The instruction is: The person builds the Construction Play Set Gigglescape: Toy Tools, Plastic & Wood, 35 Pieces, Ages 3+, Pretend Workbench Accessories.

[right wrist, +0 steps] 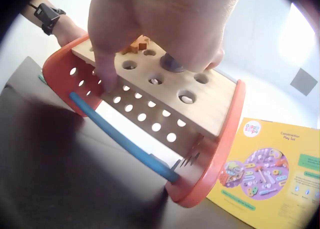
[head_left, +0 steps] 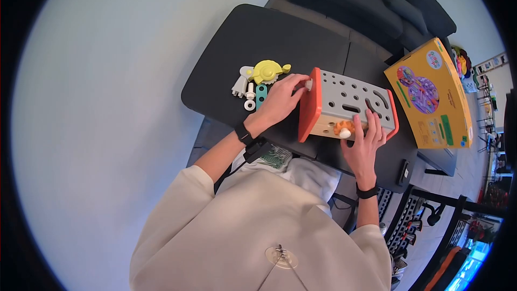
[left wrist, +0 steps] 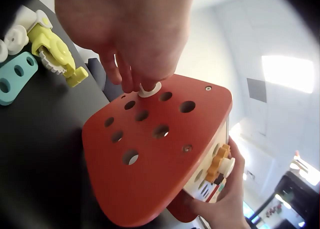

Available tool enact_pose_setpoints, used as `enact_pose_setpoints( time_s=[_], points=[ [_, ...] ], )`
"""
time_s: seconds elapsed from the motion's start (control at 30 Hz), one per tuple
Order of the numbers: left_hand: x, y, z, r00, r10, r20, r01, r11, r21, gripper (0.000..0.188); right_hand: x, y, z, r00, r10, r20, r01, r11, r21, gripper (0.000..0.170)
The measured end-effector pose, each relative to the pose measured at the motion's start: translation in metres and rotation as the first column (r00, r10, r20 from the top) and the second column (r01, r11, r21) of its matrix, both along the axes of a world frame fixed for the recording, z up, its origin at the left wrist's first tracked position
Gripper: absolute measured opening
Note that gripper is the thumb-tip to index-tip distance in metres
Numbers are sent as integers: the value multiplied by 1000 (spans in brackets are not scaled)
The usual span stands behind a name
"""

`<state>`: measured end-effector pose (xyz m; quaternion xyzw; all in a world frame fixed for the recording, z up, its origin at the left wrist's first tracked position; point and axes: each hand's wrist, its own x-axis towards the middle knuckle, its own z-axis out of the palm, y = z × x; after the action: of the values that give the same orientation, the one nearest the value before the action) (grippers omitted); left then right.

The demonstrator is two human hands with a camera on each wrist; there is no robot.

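Observation:
A toy workbench [head_left: 344,92] with red ends, a grey holed top and wooden sides stands tilted on the table. My left hand [head_left: 283,97] pinches a white toy bolt [left wrist: 150,90] at a hole near the edge of the red end panel [left wrist: 145,154]. With my right hand [head_left: 363,143] I grip the workbench's wooden side; the fingers reach onto the top and the thumb bends over the board's edge. Beside that hand, an orange gear [left wrist: 218,164] sits on the wooden side with a white bolt head [head_left: 344,133] at its centre. A blue bar [right wrist: 122,136] spans the open underside.
Left of the workbench lie a yellow toy saw piece [head_left: 267,71], a grey claw-shaped piece [head_left: 240,84], a teal holed strip [head_left: 261,95], a white bolt [head_left: 250,92] and a white nut [head_left: 249,105]. A yellow box [head_left: 431,97] stands at the right on the dark table [head_left: 291,32].

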<state>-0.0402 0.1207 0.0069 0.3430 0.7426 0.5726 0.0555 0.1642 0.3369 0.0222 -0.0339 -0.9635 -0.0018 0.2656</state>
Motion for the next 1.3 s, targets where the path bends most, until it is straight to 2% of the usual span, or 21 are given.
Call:
enact_pose_setpoints(
  time_s=[0.1,0.17,0.23,0.3,0.37,0.43,0.5,0.57,0.63,0.7,0.73,0.8,0.83,0.9,1.03,1.1,1.23,1.3],
  points=[
    [3,-2,0,1000,11,6,-11,1000,-7,38,-9,9,36,995,68,76,-65,997,-49,95],
    [4,-5,-1,1000,28,3,-28,999,-42,39,-19,12,61,971,130,202,-106,987,-124,98],
    [3,-9,-3,1000,24,13,-23,999,-38,39,-29,18,81,966,164,199,-147,984,-100,97],
    [4,-16,-1,1000,19,6,-19,992,-128,37,-38,25,94,926,279,255,-225,949,-220,93],
    [2,-22,-3,1000,4,9,-3,991,-132,37,-47,30,109,915,299,272,-238,942,-235,89],
    [1,-28,-6,993,-73,97,87,985,-147,36,-54,26,130,806,287,517,23,858,-513,87],
    [3,-31,-10,985,-86,152,104,989,-110,36,-62,35,129,791,291,539,34,858,-513,85],
    [5,-32,-11,973,-103,206,120,990,-70,35,-73,44,126,694,374,616,135,773,-621,86],
    [7,-36,-9,976,-93,197,125,980,-156,33,-82,54,117,679,391,621,128,771,-624,87],
    [8,-41,-16,975,-93,204,122,983,-136,33,-91,65,97,616,498,611,170,673,-720,76],
    [10,-44,-16,973,-74,221,114,977,-178,33,-94,69,84,613,503,609,165,673,-722,76],
    [12,-52,-16,973,-46,227,102,965,-243,34,-99,72,63,607,567,557,255,525,-812,74],
    [12,-56,-17,973,-36,228,93,965,-245,34,-104,74,60,601,574,556,251,525,-813,74],
    [14,-64,-19,971,-51,233,125,941,-315,35,-119,75,56,455,600,658,290,599,-746,93],
    [28,-70,-33,973,-32,228,91,963,-254,34,-145,76,46,354,618,702,254,659,-708,94],
    [33,-68,-37,984,8,176,37,967,-250,35,-157,77,47,252,630,735,294,673,-678,95],
    [38,-67,-41,974,39,224,29,957,-290,41,-170,88,36,226,656,720,321,648,-691,93],
    [42,-68,-36,971,54,234,20,953,-302,44,-173,92,33,198,705,682,411,572,-710,91]
  ],
)
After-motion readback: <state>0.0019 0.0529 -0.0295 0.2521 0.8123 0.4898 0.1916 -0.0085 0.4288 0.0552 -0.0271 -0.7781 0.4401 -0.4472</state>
